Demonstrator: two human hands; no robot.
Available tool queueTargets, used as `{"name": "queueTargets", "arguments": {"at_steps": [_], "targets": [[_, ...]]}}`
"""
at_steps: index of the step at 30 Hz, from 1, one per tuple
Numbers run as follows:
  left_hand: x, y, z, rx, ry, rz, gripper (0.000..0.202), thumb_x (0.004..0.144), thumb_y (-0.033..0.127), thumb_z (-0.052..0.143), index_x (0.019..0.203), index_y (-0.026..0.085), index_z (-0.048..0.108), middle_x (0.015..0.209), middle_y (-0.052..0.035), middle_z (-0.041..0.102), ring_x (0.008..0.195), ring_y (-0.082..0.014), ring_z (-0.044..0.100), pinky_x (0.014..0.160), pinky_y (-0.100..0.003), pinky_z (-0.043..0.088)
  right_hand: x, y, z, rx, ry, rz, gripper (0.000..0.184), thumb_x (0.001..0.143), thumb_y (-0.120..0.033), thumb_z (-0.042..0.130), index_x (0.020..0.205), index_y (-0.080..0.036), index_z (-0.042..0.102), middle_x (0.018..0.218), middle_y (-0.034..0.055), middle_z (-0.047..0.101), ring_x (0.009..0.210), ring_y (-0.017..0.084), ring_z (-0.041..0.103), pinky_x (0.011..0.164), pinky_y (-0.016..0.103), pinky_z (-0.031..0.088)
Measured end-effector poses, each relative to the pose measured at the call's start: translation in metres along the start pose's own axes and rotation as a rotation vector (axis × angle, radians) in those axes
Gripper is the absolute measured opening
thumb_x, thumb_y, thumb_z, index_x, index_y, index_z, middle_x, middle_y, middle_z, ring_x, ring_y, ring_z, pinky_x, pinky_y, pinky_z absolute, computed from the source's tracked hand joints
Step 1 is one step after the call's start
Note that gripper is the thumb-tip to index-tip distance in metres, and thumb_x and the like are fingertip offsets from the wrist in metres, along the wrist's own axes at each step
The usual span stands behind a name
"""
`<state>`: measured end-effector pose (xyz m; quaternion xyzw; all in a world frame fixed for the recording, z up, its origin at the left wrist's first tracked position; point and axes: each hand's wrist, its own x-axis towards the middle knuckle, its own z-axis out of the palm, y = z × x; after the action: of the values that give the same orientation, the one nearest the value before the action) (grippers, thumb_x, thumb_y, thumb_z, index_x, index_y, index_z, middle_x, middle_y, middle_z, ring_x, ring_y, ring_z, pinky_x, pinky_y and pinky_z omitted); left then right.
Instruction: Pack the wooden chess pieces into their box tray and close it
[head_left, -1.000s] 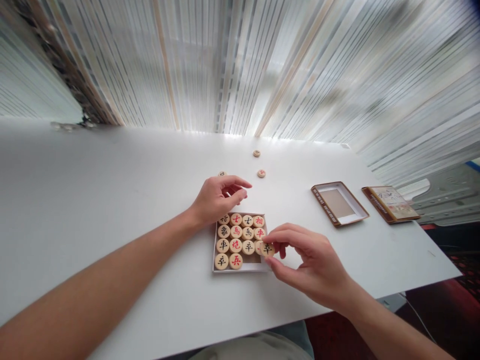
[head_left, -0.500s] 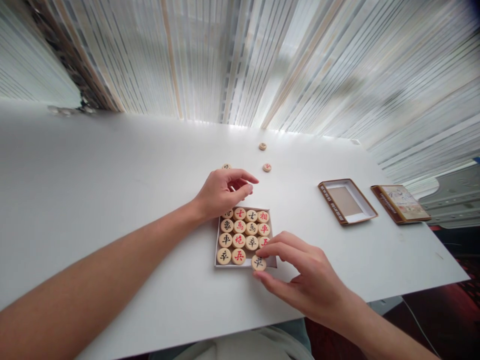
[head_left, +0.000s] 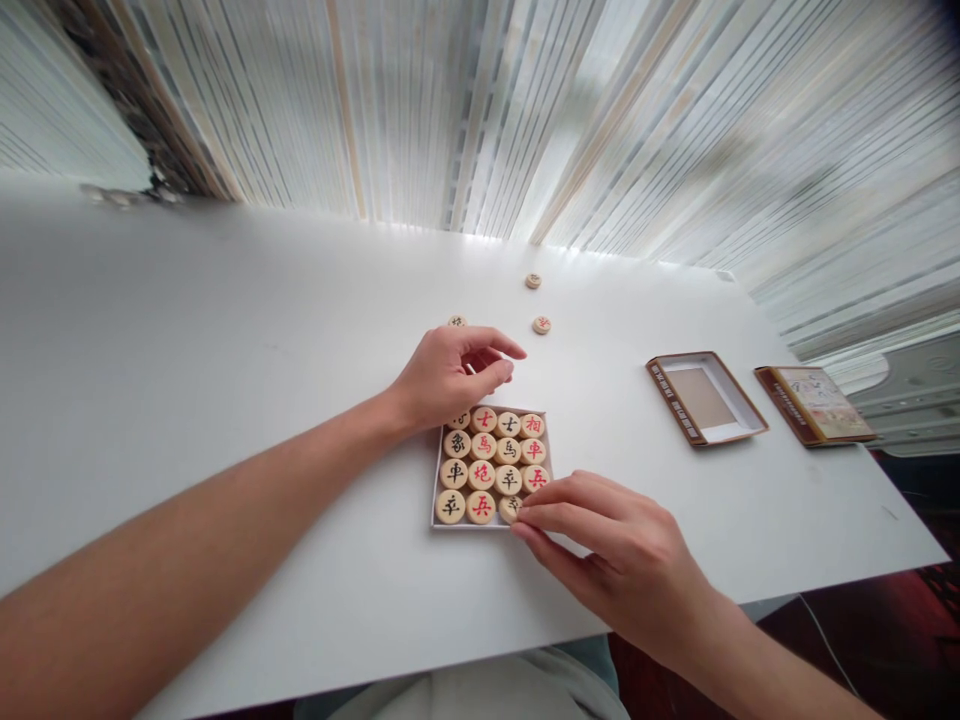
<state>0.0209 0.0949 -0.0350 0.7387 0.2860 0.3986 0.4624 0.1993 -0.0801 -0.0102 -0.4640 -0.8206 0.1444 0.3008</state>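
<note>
A shallow white-sided box (head_left: 434, 500) holds rows of round wooden Chinese chess pieces with red and black characters. In its front row, my right hand (head_left: 611, 540) pinches a black-lettered Chinese chess piece (head_left: 510, 509) between thumb and fingertips. That piece sits beside a red-lettered piece (head_left: 481, 507), and my fingers cover its right side. My left hand (head_left: 457, 372) hovers over the box's back-left corner, index finger stretched and thumb apart, with nothing visible in it. It partly hides a back-row piece (head_left: 458, 420) and stands in front of a loose piece (head_left: 457, 321).
Two loose pieces, one black-lettered (head_left: 533, 281) and one red-lettered (head_left: 541, 325), lie farther back on the white table (head_left: 225, 330). To the right are an open box tray (head_left: 694, 395) and a picture-printed box lid (head_left: 814, 405). A striped string curtain (head_left: 405, 110) hangs behind the table.
My right hand has lowered the black-lettered piece from above the box's front edge into the front row. My left hand keeps its place near the box's back. The view has shifted slightly.
</note>
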Motion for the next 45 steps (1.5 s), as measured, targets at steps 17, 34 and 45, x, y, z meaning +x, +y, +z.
{"name": "queueTargets", "arguments": {"at_steps": [17, 34, 45], "targets": [[0.0, 0.001, 0.0, 0.026, -0.008, 0.011, 0.02, 0.084, 0.016, 0.066, 0.099, 0.013, 0.08, 0.075, -0.005, 0.078, 0.067, -0.0157, 0.074, 0.064, -0.025, 0.058, 0.001, -0.008, -0.001, -0.243, -0.099, -0.064, 0.015, 0.1, -0.019, 0.061, 0.098, -0.012, 0.074, 0.073, 0.0027, 0.059, 0.059, 0.017, 0.05, 0.053, 0.033, 0.039], [0.0, 0.001, 0.0, 0.001, -0.018, -0.017, 0.02, 0.086, 0.018, 0.067, 0.099, 0.012, 0.08, 0.08, -0.0064, 0.078, 0.068, -0.0155, 0.071, 0.062, -0.025, 0.058, 0.001, -0.02, 0.007, -0.296, -0.09, -0.023, 0.018, 0.099, -0.022, 0.063, 0.102, -0.009, 0.075, 0.074, 0.0048, 0.062, 0.06, 0.021, 0.058, 0.053, 0.037, 0.044], [0.0, 0.001, 0.0, 0.006, -0.015, -0.045, 0.019, 0.087, 0.02, 0.069, 0.1, 0.014, 0.08, 0.081, -0.0065, 0.078, 0.07, -0.0163, 0.072, 0.064, -0.025, 0.06, 0.0, -0.021, 0.009, -0.279, -0.059, 0.002, 0.018, 0.099, -0.023, 0.062, 0.103, -0.01, 0.073, 0.074, 0.0047, 0.062, 0.06, 0.021, 0.058, 0.052, 0.036, 0.044]]}}
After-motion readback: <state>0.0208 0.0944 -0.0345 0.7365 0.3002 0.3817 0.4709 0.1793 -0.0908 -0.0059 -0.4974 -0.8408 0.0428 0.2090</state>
